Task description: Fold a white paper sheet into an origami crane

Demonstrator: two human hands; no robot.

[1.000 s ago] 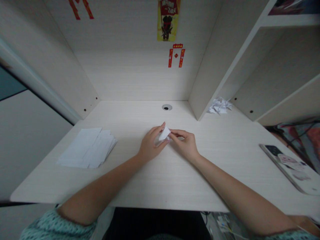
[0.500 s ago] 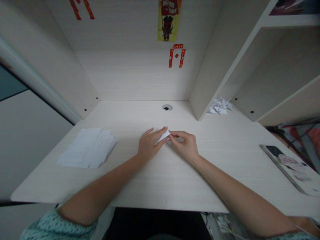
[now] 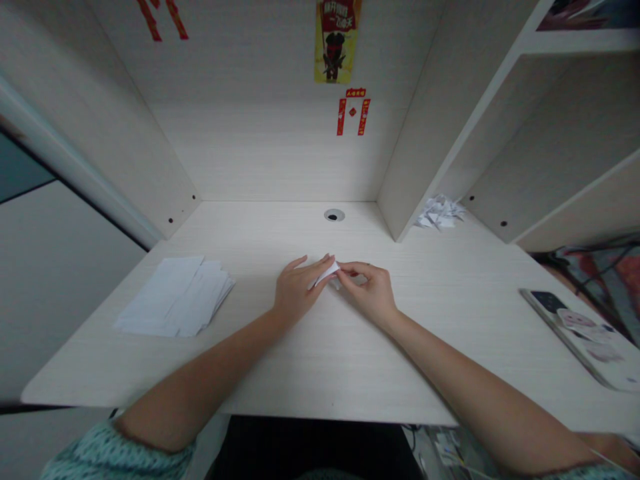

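Observation:
A small folded piece of white paper is held between my two hands, a little above or on the desk; its lower part is hidden by my fingers. My left hand grips it from the left, thumb on the near side and fingers over the far side. At its right corner, my right hand pinches the paper between thumb and forefinger. To the left lies a loose stack of white paper sheets, apart from both hands.
Crumpled or folded white paper pieces lie in a heap behind the upright divider. A phone in a decorated case rests at the right. A round cable hole is in the white desk near the back panel.
Both hands keep nearly the same place on the folded paper. My left hand has shifted very slightly left, and the fingers have moved only a little.

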